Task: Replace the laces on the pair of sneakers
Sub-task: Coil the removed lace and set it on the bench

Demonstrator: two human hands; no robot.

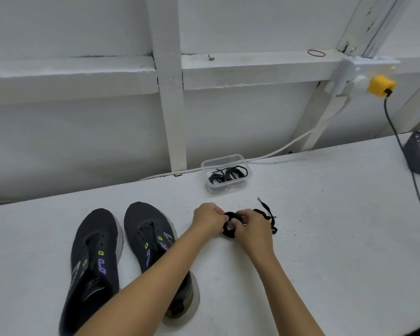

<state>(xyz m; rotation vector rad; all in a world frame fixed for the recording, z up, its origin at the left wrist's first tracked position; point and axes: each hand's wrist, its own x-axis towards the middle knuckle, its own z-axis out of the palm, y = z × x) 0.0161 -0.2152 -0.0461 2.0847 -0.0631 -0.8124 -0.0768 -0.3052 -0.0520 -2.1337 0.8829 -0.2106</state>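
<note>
Black lace: a coiled bundle (pixel 229 225) sits just right of centre in the frame, pinched between both hands; its loose tail (pixel 267 213) trails right over the tabletop, flat and wavy, with a thin tip pointing up.
Left hand (pixel 207 218): fingers curled, gripping the left side of the coil.
Right hand (pixel 251 227): fingers curled over the right side of the coil, pinching it.
Sneakers: a dark pair, left sneaker (pixel 95 263) and right sneaker (pixel 150 238), stands lower left of the frame, toes pointing away, side by side; eyelets are bare, with purple and yellow-green marks on the uppers and pale soles; the left forearm crosses the right sneaker's heel.
Clear container (pixel 224 174): above the hands near the wall, lidless, holding more coiled black laces (pixel 229 174).
Tabletop (pixel 325 238): white, painted, slightly speckled.
Room: white panelled wall with a ledge; a rubber band (pixel 316 53) lies on it upper right; a yellow plug (pixel 381 88) with a dark cable (pixel 398 139) hangs at right; a white cable (pixel 277 151) runs along the tabletop's back edge.
</note>
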